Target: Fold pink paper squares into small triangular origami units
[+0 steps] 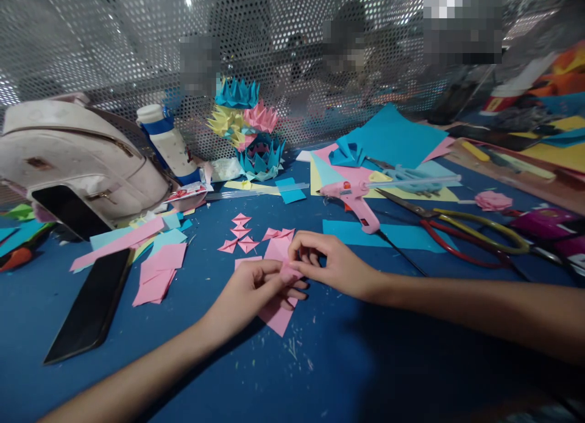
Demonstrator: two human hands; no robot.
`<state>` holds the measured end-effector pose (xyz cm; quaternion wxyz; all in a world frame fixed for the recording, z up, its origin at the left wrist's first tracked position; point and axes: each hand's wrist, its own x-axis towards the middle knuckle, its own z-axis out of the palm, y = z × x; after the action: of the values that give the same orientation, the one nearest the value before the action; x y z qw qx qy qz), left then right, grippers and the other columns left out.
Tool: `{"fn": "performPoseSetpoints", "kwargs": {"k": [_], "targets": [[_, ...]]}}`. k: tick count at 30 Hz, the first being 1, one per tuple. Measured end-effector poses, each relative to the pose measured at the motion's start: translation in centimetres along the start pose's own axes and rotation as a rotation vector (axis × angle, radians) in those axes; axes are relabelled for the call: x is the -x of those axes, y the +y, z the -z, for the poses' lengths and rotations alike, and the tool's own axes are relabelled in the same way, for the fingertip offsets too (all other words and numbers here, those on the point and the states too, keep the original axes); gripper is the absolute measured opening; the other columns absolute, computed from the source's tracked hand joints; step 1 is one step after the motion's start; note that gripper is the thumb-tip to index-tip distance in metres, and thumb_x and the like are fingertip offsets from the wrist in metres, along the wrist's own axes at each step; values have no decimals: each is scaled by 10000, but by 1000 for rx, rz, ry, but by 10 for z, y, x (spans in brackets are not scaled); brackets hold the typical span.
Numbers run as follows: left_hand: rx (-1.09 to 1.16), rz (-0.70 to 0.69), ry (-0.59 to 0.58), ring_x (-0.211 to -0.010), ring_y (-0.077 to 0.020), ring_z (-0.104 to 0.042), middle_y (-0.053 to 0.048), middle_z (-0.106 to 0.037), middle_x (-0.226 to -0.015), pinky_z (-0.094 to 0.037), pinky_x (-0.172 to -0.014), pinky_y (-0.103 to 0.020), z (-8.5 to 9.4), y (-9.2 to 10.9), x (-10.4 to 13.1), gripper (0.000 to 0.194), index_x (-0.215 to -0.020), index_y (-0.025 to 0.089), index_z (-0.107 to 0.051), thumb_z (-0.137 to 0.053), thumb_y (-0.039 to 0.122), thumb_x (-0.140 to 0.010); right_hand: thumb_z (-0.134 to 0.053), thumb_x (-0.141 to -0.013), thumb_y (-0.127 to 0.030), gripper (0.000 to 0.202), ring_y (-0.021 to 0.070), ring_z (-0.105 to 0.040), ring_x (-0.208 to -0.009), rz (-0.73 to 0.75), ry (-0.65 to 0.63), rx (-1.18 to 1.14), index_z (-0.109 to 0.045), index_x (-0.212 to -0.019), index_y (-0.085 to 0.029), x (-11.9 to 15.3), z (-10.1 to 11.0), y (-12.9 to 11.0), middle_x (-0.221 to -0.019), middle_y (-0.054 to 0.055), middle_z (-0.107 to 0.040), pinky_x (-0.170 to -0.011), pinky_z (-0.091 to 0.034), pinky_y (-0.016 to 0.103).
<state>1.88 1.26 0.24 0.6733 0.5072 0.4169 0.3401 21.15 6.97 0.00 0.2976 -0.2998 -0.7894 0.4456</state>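
Observation:
Between my two hands is a small folded piece of pink paper [290, 273]. My left hand [258, 286] pinches it from the left, fingers curled beneath. From the right, my right hand [322, 259] grips its upper edge between thumb and forefinger. Pink paper sheets [278, 319] lie on the table under both hands, partly hidden by them. Just beyond, several folded pink paper pieces [241, 231] sit in a small group. A pink glue gun [354, 200] with a clear stick in it rests past my right hand, near a blue paper strip [388, 235].
Large scissors [475, 231] lie at the right. At the left are a phone [94, 307], pink paper squares [159, 273], a pale backpack [82, 155] and a bottle [169, 142]. A folded-paper model [249, 130] stands before a perforated metal screen [292, 39]. Blue sheets [397, 136] lie behind.

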Motion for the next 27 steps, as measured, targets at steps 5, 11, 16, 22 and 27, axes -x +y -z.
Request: {"fn": "performPoseSetpoints", "kwargs": {"k": [5,11,16,22,27], "targets": [[-21,5,7,-861,-208,-754,-145,-769,-961,-594,-753,-270,-1,-2,0,437,-1021,81,-709,-707,495,-883,-601,-884,-253,103,90,-445,-615,-16,-4,12,-584,-823,-173,0,-1,0,-765,-15,-563,-560,-366,219],[-64,-17,9,-873,-214,-757,-151,-770,-976,-597,-742,-270,0,-4,0,472,-1019,78,-704,-677,532,-889,-603,-889,-271,119,90,-457,-608,-29,-10,-6,-583,-828,-170,0,-1,0,-763,-12,-573,-552,-370,217],[-99,-40,13,-869,-219,-758,-152,-771,-976,-598,-739,-279,0,-5,0,505,-1017,84,-702,-651,570,-891,-611,-893,-264,122,88,-462,-611,-39,-18,-11,-585,-823,-168,0,-1,-1,-768,-12,-577,-553,-373,216],[-132,-56,13,-852,-220,-760,-148,-775,-961,-600,-728,-281,-1,-5,1,511,-998,95,-711,-635,589,-895,-639,-908,-334,158,95,-488,-642,-28,-18,-71,-603,-932,-181,-1,0,0,-812,-10,-588,-582,-405,223],[-131,-45,10,-865,-234,-762,-152,-776,-940,-602,-713,-282,-1,-4,0,511,-976,95,-705,-635,594,-892,-647,-898,-311,137,96,-488,-634,-36,-29,-86,-637,-909,-175,-1,0,2,-787,-11,-605,-579,-391,227]]}}
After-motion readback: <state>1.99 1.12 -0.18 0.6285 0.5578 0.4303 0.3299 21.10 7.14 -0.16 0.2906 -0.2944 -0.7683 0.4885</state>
